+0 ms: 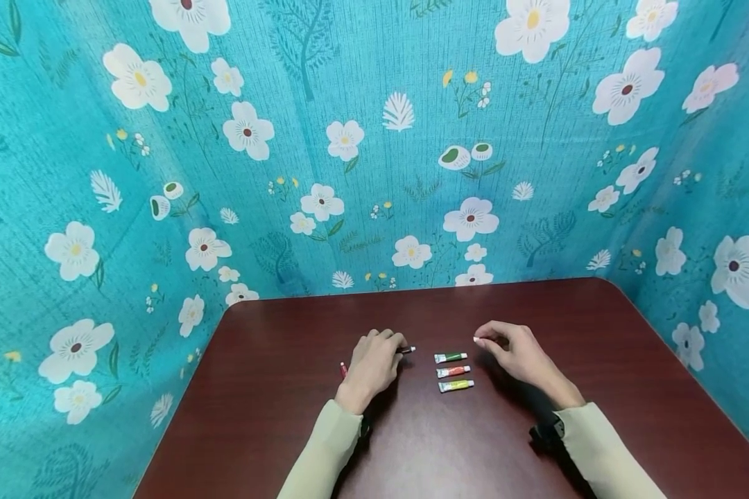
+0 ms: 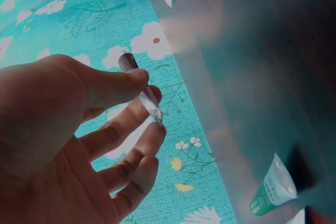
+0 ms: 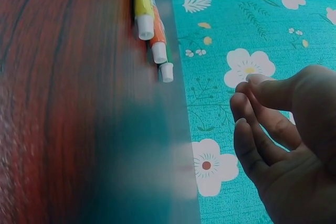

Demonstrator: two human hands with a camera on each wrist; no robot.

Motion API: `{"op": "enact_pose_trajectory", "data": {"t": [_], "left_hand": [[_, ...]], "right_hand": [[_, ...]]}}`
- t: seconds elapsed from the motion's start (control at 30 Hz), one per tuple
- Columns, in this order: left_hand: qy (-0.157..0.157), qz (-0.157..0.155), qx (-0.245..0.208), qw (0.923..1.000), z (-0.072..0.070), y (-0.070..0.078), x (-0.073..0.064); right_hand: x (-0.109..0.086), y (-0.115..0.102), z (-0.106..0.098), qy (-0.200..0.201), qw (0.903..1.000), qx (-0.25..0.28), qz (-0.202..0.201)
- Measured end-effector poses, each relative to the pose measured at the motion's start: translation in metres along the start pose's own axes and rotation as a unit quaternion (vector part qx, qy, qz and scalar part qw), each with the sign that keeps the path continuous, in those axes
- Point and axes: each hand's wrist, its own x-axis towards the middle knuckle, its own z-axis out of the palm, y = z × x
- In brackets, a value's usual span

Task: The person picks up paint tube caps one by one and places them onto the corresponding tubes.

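Observation:
My left hand (image 1: 372,366) pinches a small dark paint tube (image 2: 127,63) between thumb and fingers. Its silvery crimped end shows by the fingertips in the left wrist view, while a light tip points to the right in the head view. Opposite, my right hand (image 1: 524,355) has thumb and forefinger pressed together, with a small white piece (image 1: 476,339) at their tips. Its exact kind is unclear, and the fingers mostly hide it in the right wrist view. Between the hands lie a green paint tube (image 1: 451,357), an orange-red one (image 1: 453,371) and a yellow one (image 1: 456,386).
A red tube (image 1: 343,369) lies just left of my left hand. Another green tube (image 2: 270,187) shows in the left wrist view. The dark red-brown table (image 1: 274,430) reaches back to a blue floral curtain (image 1: 362,173), which also hangs at both sides.

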Motion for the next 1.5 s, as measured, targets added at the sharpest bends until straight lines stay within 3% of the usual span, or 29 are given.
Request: {"op": "enact_pose_trajectory", "data": {"t": [1.5], "left_hand": [[0.031, 0.014, -0.006, 0.9994, -0.003, 0.002, -0.001]], "right_hand": [[-0.002, -0.019, 0.021, 0.029, 0.9980, 0.050, -0.025]]}}
